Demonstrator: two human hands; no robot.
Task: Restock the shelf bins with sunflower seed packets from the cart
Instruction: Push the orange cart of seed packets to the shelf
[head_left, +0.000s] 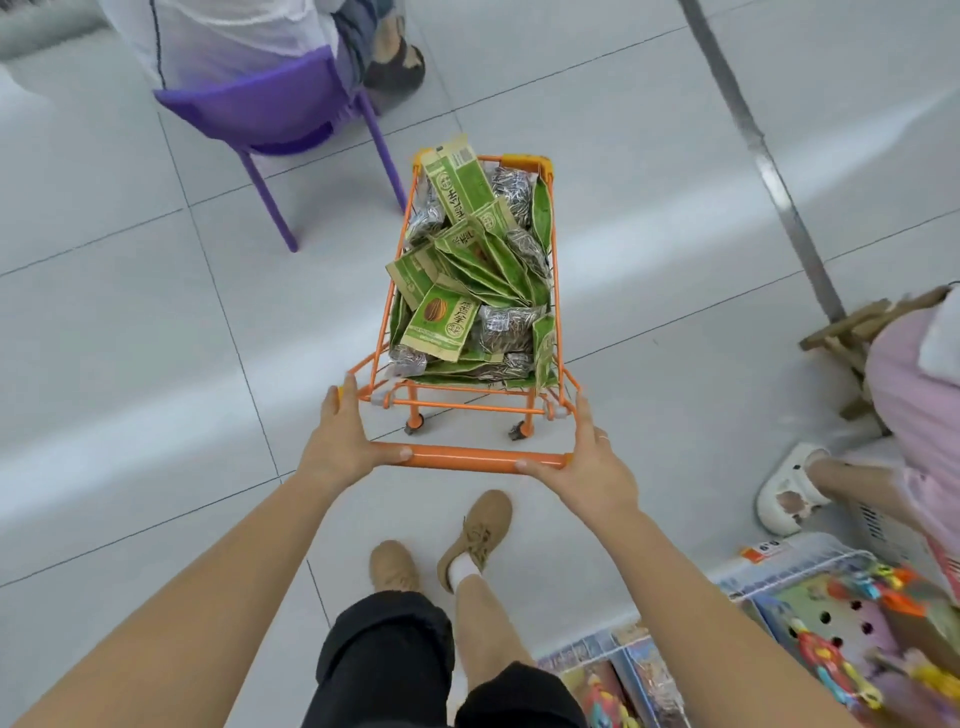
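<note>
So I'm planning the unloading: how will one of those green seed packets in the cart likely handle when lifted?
The green seed packets look like thin flat pouches, several bent in the orange cart, so probably floppy and light. The glossy film may be slippery. Loosely heaped, neighbours may slide when one is pulled.

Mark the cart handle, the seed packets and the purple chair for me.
Cart handle (465, 455): head view, middle of the orange bar between the hands.
Seed packets (442, 323): head view, face of the green packet nearest the handle.
Purple chair (270, 106): head view, seat edge.
</note>
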